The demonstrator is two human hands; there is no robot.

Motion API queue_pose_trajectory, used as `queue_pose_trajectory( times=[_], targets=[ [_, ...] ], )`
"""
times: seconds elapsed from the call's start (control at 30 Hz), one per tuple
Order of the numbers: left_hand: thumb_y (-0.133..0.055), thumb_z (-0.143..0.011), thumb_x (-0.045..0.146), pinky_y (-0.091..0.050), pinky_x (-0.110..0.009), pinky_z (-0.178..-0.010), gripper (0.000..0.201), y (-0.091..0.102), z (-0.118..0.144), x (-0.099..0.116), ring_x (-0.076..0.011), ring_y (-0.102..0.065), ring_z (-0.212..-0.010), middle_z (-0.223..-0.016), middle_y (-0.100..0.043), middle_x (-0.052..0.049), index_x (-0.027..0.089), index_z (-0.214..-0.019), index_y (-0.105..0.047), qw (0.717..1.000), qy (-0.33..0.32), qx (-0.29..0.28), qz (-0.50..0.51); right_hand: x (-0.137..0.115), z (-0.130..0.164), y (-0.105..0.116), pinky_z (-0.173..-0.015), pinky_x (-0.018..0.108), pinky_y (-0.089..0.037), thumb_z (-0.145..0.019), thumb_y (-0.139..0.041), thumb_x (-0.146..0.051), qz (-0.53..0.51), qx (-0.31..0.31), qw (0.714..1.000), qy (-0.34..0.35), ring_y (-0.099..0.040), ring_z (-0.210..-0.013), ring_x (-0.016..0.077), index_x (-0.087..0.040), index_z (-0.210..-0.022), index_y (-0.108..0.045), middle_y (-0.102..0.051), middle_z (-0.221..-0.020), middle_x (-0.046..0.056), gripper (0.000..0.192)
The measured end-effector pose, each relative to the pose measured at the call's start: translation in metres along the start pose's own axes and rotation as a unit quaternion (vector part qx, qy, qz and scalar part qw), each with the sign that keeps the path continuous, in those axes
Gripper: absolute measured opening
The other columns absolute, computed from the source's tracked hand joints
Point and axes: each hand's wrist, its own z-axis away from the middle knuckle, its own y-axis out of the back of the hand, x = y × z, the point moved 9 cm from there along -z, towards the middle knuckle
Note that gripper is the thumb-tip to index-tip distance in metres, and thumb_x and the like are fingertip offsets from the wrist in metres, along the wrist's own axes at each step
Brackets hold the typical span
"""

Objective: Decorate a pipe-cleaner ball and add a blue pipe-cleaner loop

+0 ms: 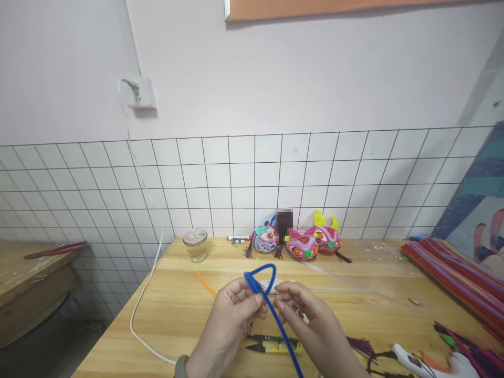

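- We read the step in hand as shaping a blue pipe cleaner [271, 310]: its far end is bent into a small loop that stands just above the fingers, over the middle of the wooden bench [177, 310].
- Our left hand [230, 323] has its grip pressed together, thumb and forefinger pinching the pipe cleaner at the near left corner of the loop, where the end crosses back over the stem.
- Our right hand [313, 325] sits just beside it, fingertips closed lightly on the stem right under the crossing; how firmly it pinches we cannot tell.
- The loop points away from us and a little up, its rounded tip toward the tiled wall. The free stem has its long axis running from the crossing down and to the near right, passing between both hands and out of the bottom edge of the view.
- In our judgement the next move calls for a steady hold at the crossing while the other hand twists or bends the stem, so that the loop keeps its shape.
- A yellow-handled thread snip [273, 345] lies on the bench just near of the hands, under the stem.
- Farther off stand a glass jar [196, 244], three colourful paper-strip masks [303, 244] against the wall, and an orange pipe cleaner [205, 282] lying flat.
- A stack of red pipe cleaners [452, 275] lies along the right side, a glue gun [429, 364] at the near right, and a white cable [144, 302] trails off the left edge.
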Motion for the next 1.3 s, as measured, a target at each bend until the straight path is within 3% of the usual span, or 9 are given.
queue_pose_trajectory(
  times=[0.17, 0.23, 0.33, 0.63, 1.17, 1.23, 1.3],
  targets=[
    [-0.073, -0.061, 0.016, -0.043, -0.020, -0.055, 0.016, 0.005, -0.004, -0.007, -0.0075, -0.053, -0.051, -0.059, -0.061, -0.001, 0.011, -0.075, -0.066, 1.000, 0.007, -0.003, 0.007, -0.027, 0.006, -0.007, -0.075, 0.029, -0.049, -0.085, -0.047, -0.016, 0.221, -0.027, 0.952, 0.210, -0.061, -0.074, 0.0155, -0.022, -0.097, -0.056, -0.064, -0.083, 0.004, 0.016],
    [-0.072, -0.062, 0.016, -0.043, -0.020, -0.056, 0.017, 0.005, -0.004, -0.009, -0.0073, -0.053, -0.051, -0.060, -0.061, -0.001, 0.011, -0.077, -0.066, 1.000, 0.009, -0.008, 0.004, -0.035, 0.010, -0.010, -0.079, 0.030, -0.048, -0.086, -0.045, -0.014, 0.267, -0.025, 0.928, 0.257, -0.061, -0.079, 0.0163, -0.022, -0.100, -0.056, -0.065, -0.087, 0.005, 0.020],
    [-0.071, -0.063, 0.016, -0.041, -0.020, -0.055, 0.016, 0.007, -0.005, -0.010, -0.0072, -0.053, -0.050, -0.059, -0.061, -0.001, 0.011, -0.077, -0.066, 1.000, 0.011, -0.004, -0.012, -0.046, 0.013, -0.012, -0.070, 0.028, -0.050, -0.089, -0.041, -0.016, 0.312, -0.008, 0.903, 0.297, -0.062, -0.076, 0.0165, -0.020, -0.101, -0.058, -0.067, -0.085, 0.007, 0.021],
    [-0.075, -0.057, 0.022, -0.035, -0.019, -0.048, 0.021, 0.009, -0.006, -0.010, -0.0072, -0.048, -0.045, -0.053, -0.060, 0.000, 0.012, -0.073, -0.067, 0.999, 0.017, 0.012, -0.049, -0.048, 0.012, -0.016, -0.062, 0.027, -0.047, -0.090, -0.038, -0.018, 0.343, -0.027, 0.893, 0.291, -0.060, -0.070, 0.0164, -0.019, -0.100, -0.060, -0.066, -0.082, 0.008, 0.023],
    [-0.076, -0.056, 0.024, -0.035, -0.020, -0.050, 0.023, 0.013, -0.008, -0.014, -0.0083, -0.050, -0.047, -0.055, -0.063, -0.002, 0.012, -0.074, -0.069, 0.998, 0.012, 0.015, -0.059, -0.042, 0.013, -0.016, -0.062, 0.026, -0.048, -0.088, -0.042, -0.016, 0.349, -0.044, 0.888, 0.295, -0.061, -0.072, 0.0162, -0.021, -0.102, -0.061, -0.068, -0.086, 0.008, 0.024],
    [-0.076, -0.055, 0.023, -0.037, -0.021, -0.051, 0.025, 0.012, -0.008, -0.012, -0.0080, -0.050, -0.046, -0.055, -0.062, -0.001, 0.013, -0.077, -0.069, 0.999, 0.010, 0.015, -0.045, -0.043, 0.013, -0.012, -0.066, 0.027, -0.050, -0.088, -0.040, -0.015, 0.311, -0.024, 0.905, 0.289, -0.062, -0.078, 0.0170, -0.022, -0.101, -0.061, -0.068, -0.090, 0.008, 0.025],
    [-0.077, -0.055, 0.022, -0.039, -0.021, -0.054, 0.027, 0.011, -0.008, -0.010, -0.0090, -0.052, -0.048, -0.055, -0.062, 0.000, 0.014, -0.079, -0.069, 0.999, 0.003, 0.012, -0.043, -0.036, 0.009, -0.005, -0.068, 0.028, -0.051, -0.088, -0.041, -0.017, 0.227, -0.003, 0.948, 0.223, -0.063, -0.080, 0.0174, -0.021, -0.096, -0.062, -0.068, -0.089, 0.009, 0.023]
  ],
)
